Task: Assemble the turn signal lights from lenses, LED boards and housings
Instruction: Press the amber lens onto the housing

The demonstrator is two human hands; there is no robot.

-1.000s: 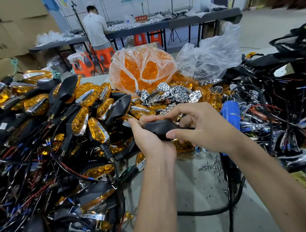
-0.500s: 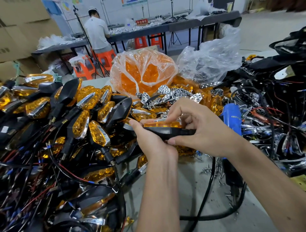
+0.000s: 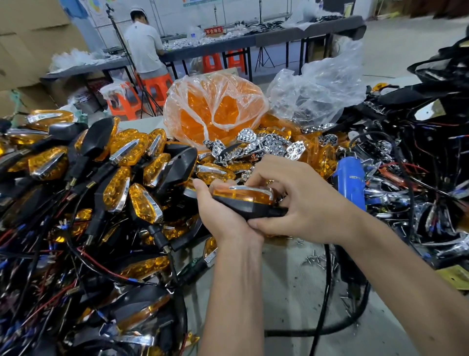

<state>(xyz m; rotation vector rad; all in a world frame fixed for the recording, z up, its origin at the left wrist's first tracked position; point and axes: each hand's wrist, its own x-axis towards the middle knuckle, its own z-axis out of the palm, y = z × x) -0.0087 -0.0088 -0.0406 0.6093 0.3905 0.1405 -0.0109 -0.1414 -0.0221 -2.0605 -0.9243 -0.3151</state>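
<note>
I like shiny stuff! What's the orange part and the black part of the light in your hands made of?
Lens: looks like clear amber plastic, glossy; light shines through. Housing: seems matte black plastic, dull with little glare. Both hands, left and right, hold it.

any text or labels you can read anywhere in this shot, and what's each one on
"不合格区": white characters on the red sign standing on the far table; small, so the reading is likely, not certain.
Label strip on the blue electric screwdriver: print is there, too blurred to read.
Wall posters at the top edge: cut off, nothing legible.
Held turn signal light and cardboard boxes: no readable text.
</note>
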